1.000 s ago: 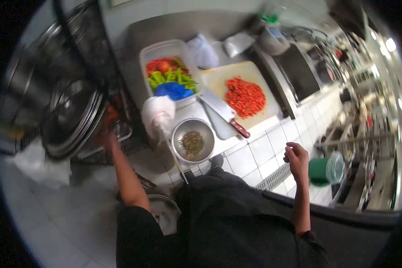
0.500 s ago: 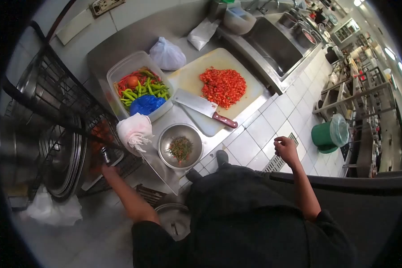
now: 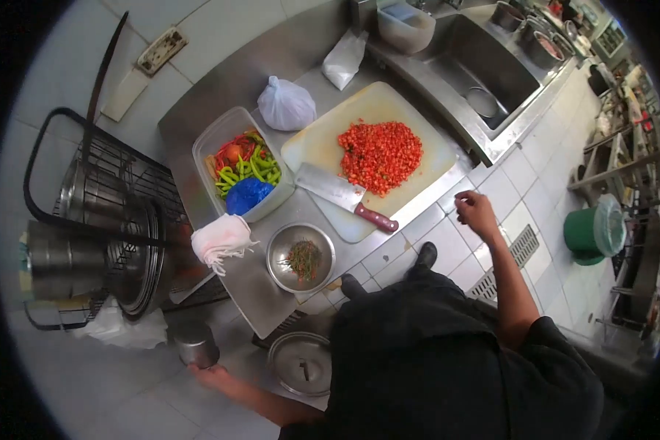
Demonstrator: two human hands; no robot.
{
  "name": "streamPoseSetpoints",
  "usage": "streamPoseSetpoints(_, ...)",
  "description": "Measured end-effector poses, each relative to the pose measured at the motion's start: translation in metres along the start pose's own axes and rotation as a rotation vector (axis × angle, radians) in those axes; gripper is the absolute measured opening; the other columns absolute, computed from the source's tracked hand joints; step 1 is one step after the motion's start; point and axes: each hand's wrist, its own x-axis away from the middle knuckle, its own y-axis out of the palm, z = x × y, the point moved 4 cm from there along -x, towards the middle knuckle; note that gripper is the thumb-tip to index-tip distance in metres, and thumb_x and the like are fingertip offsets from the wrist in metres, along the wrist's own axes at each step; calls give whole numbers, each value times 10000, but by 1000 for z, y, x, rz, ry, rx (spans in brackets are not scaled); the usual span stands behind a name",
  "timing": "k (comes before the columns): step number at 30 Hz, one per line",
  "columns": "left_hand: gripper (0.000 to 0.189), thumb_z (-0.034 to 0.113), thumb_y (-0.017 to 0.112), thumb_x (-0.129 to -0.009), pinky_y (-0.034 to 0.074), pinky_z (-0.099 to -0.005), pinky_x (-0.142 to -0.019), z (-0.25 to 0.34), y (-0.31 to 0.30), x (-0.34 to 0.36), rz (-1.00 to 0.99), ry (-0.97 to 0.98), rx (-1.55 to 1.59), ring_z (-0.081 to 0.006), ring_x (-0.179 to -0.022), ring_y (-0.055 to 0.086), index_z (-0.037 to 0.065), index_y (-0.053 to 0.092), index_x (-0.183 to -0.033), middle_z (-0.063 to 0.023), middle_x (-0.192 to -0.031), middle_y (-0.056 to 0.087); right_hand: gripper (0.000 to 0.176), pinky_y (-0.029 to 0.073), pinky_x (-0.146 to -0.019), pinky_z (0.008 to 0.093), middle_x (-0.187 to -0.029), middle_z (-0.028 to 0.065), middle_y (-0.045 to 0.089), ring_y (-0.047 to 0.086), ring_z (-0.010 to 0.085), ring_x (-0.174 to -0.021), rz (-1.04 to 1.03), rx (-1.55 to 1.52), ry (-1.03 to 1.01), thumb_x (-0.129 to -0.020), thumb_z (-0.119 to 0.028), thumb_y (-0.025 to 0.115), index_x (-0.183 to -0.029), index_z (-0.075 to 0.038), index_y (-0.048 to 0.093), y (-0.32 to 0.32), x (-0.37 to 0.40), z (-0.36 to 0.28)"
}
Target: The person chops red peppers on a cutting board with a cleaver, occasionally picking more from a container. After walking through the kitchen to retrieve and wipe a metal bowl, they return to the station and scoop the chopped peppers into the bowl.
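Observation:
My left hand point(image 3: 213, 376) is low at the left, gripping a small steel canister point(image 3: 196, 342) by its base above the tiled floor. My right hand point(image 3: 476, 210) hovers off the counter's front edge, fingers loosely curled, holding nothing. The nearest thing to it is a cleaver point(image 3: 345, 196) with a dark red handle, lying across the pale cutting board point(image 3: 312, 147). A heap of chopped red peppers point(image 3: 380, 155) covers the board's middle. A steel bowl point(image 3: 301, 257) with a little chopped greenery sits at the counter's near corner.
A clear tub point(image 3: 211, 143) holds green and red chillies, a tomato and a blue bag. Nearby are a white cloth point(image 3: 222, 238), a knotted plastic bag point(image 3: 286, 105) and a sink point(image 3: 491, 66). A wire rack of pots point(image 3: 95, 220), a lidded pot point(image 3: 301, 363) and a green bucket point(image 3: 587, 235) are around me.
My left hand has pulled back out of the wire rack and down, now with the steel canister in it. My right hand has risen toward the counter edge. The view has shifted.

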Motion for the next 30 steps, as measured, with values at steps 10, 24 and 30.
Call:
streamPoseSetpoints(10, 191, 175, 549, -915, 442, -319, -786, 224, 207, 261, -1027, 93, 592, -150, -875, 548, 15, 579, -1016, -42, -923, 599, 238, 489, -537, 283, -680, 100, 623, 602, 147, -565, 130, -273, -35, -867, -146, 580, -1003, 44, 624, -174, -102, 66)
streamPoseSetpoints(24, 130, 50, 648, -813, 434, -223, -625, 292, 459, 764, -2043, 496, 121, -56, -716, 536, -22, 677, -918, -5, -772, 618, 517, 507, -722, 316, -1205, 125, 527, 595, 203, -795, 100, -44, -404, -817, -216, 694, -1268, -63, 492, -395, -93, 31)
streamPoseSetpoints(30, 444, -15, 700, -766, 456, -209, -648, 317, 507, 895, -2340, 346, 268, -53, -705, 552, -10, 552, -1186, -4, -748, 606, 430, 490, -733, 354, -992, 167, 635, 612, 259, -794, -84, -43, -284, -836, -329, 664, -1139, -32, 595, -469, -132, 62)
